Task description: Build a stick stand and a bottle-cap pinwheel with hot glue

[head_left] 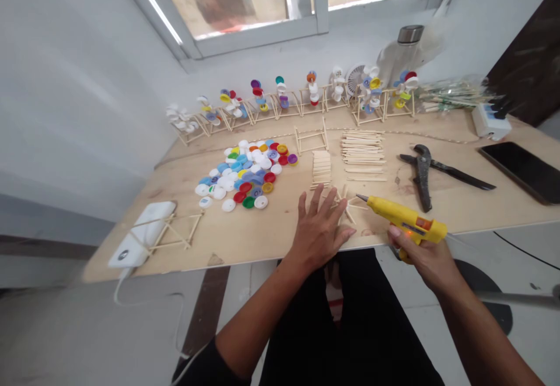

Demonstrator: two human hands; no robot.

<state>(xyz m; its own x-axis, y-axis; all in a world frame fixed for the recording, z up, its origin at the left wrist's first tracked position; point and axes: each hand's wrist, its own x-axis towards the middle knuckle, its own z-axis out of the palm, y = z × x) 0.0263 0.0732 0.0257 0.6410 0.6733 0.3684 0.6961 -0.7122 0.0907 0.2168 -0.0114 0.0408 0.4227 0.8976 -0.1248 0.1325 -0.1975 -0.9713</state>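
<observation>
My left hand (315,230) lies over the table's front part with its fingers spread, its fingertips at a small star of wooden sticks (349,209). Part of that star is hidden beneath the fingers. My right hand (426,258) grips a yellow hot glue gun (402,218), whose orange light glows. The gun's metal nozzle points left, close to the star's right side. Just beyond my left fingers is a short stack of cut sticks (321,167), and a larger stack of longer sticks (363,151) lies behind the nozzle.
Coloured bottle caps (249,173) are heaped left of centre. Stick frames with cap wheels (258,103) line the wall. Pliers (423,176), a phone (525,170) and a power strip (490,122) lie right. A stick frame (188,240) leans on a white power bank (146,228) at left.
</observation>
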